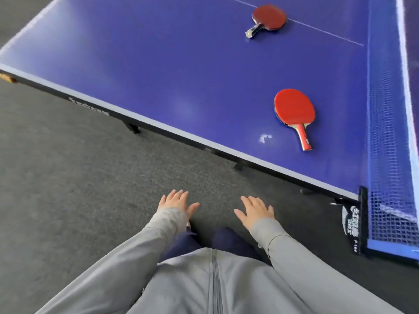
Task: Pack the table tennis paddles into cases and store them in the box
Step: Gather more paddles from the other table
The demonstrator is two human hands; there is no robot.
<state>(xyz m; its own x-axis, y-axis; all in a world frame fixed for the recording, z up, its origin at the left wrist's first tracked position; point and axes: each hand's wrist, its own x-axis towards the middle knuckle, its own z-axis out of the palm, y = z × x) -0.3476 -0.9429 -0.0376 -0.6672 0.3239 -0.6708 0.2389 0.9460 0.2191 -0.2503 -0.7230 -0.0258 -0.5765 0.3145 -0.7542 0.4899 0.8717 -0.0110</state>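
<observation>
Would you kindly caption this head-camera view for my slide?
Near red paddle and far red paddle lie on the blue table tennis table; left hand and right hand hover open, empty.
</observation>
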